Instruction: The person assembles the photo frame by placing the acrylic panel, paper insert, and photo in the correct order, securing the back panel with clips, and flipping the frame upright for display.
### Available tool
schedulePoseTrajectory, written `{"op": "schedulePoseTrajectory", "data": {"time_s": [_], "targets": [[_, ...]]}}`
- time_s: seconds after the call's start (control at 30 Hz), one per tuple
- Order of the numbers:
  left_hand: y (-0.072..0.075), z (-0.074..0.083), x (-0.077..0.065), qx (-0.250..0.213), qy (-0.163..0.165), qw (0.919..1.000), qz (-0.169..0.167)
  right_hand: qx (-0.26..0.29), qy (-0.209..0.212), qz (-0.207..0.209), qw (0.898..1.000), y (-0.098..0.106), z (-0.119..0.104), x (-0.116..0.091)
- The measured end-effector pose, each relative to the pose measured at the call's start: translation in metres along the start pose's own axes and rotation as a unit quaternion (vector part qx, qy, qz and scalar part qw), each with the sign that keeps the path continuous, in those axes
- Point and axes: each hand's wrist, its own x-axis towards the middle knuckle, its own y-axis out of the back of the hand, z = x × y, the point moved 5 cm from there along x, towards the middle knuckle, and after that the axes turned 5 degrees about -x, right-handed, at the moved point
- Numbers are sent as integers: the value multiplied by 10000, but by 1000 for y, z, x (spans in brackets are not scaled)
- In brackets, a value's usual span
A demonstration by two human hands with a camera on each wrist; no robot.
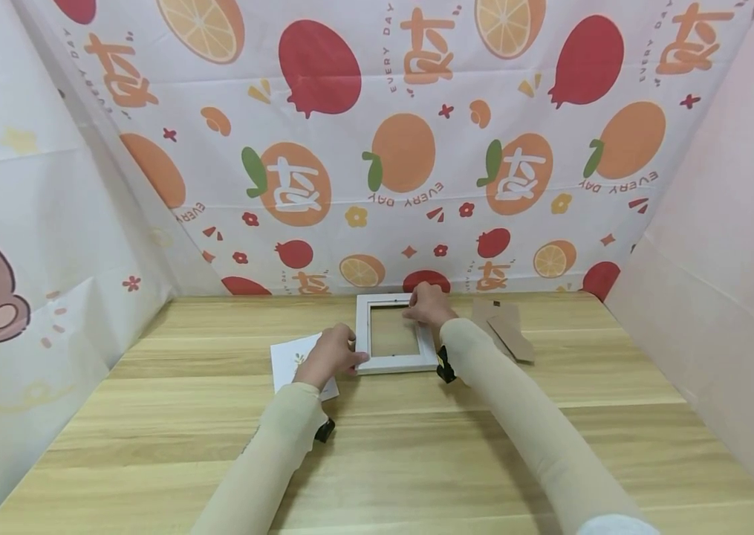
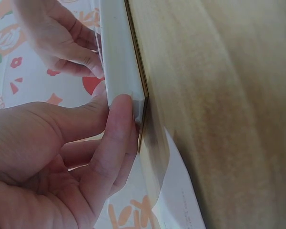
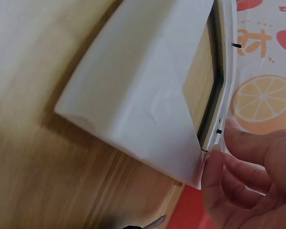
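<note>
A white picture frame (image 1: 398, 363) lies back side up on the wooden table, its opening showing the wood beneath. My left hand (image 1: 331, 354) pinches the near left corner between thumb and fingers; the left wrist view shows that corner (image 2: 121, 71) close up, slightly above the tabletop. At the far right part of the frame, my right hand (image 1: 430, 303) pinches the edge of a thin clear sheet (image 3: 230, 95) at the frame's inner rim. Small dark tabs (image 3: 219, 131) stick out along that rim. Most of the sheet is hard to make out.
A white printed card (image 1: 285, 358) lies partly under the left forearm. To the right of the frame lie brown cardboard pieces (image 1: 512, 338). A fruit-patterned cloth (image 1: 403, 245) rises at the table's back edge, with pale cloth walls on both sides.
</note>
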Motion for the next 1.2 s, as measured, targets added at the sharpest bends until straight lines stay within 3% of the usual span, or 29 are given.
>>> {"op": "schedulePoseTrajectory", "data": {"time_s": [0.2,0.33,0.47,0.63,0.7,0.97,1.2], "targets": [[1,2,-1,13,-47,10000,10,-119,202,-169,9996,1,-2,-2],[1,3,0,26,-26,10000,3,-88,354,-50,9993,6,-2,-7],[1,4,0,69,-27,10000,11,-217,816,-45,9964,8,-5,-15],[2,3,0,115,15,9999,10,-658,1822,-568,9794,0,-16,-30],[1,3,0,119,19,9999,1,-760,2011,-894,9725,-3,-19,-38],[2,1,0,120,-11,9999,36,-1272,2214,-2110,9435,-7,-30,-69],[2,3,-1,79,-43,9999,52,-1465,2343,-2291,9334,-12,-29,-75]]}}
